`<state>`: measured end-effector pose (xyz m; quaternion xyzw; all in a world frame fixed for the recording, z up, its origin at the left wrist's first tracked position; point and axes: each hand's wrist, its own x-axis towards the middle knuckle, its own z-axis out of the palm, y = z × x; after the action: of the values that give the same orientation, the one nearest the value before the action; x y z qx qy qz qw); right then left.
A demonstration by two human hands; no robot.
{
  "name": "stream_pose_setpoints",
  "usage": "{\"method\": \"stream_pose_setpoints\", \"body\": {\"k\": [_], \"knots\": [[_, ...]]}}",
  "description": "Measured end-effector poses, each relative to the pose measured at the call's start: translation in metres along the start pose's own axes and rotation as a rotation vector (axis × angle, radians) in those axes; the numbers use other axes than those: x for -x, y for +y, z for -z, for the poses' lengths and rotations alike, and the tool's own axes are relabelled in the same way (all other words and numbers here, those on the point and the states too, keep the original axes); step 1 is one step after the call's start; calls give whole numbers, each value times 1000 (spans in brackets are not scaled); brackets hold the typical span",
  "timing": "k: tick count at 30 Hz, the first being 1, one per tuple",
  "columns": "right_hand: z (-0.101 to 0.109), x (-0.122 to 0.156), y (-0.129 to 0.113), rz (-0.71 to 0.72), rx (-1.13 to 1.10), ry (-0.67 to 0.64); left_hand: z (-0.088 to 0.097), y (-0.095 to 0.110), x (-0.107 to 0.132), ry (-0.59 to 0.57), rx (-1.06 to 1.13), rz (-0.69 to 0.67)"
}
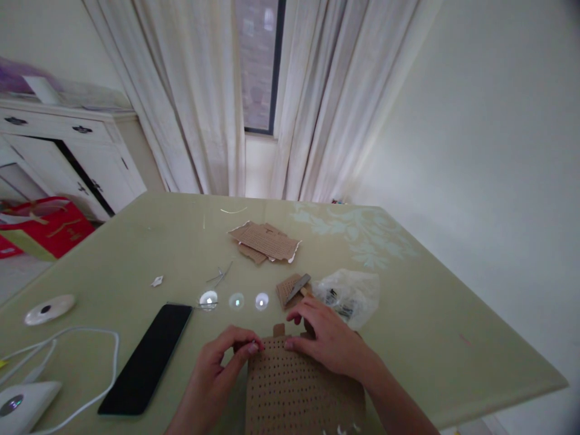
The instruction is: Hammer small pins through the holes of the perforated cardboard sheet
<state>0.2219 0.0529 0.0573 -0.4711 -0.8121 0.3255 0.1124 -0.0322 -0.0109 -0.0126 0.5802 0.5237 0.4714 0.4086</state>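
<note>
A brown cardboard piece with rows of small punched holes lies at the table's near edge. At its upper left corner, my left hand is closed in a pinch. A tiny reddish bit shows at those fingertips, too small to name. My right hand grips the upper edge of the cardboard, thumb on the front and the other fingers curled behind. Just beyond the right hand are a small hammer-like tool and a small perforated cardboard scrap. A clear plastic bag with dark small pieces lies beside them.
Torn cardboard pieces are stacked farther back on the table. To the left lie a black phone, thin wires, a white scrap, a white oval object and a white device with a cable.
</note>
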Motion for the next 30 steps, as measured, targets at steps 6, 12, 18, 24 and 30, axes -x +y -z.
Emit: {"method": "stream_pose_setpoints", "body": {"k": [6,12,18,24,30], "knots": [[-3,2,2,4,-4,17,1,1,0,-15,9,-43],[-3,3,2,10,-3,18,-1,2,-3,-8,-5,-80],[-3,3,1,1,1,23,-1,1,-2,-16,-30,-102],[-4,4,0,0,9,34,-2,3,-3,3,-35,-142],[-5,5,0,-2,8,38,-3,5,-4,-18,-46,-119]]}}
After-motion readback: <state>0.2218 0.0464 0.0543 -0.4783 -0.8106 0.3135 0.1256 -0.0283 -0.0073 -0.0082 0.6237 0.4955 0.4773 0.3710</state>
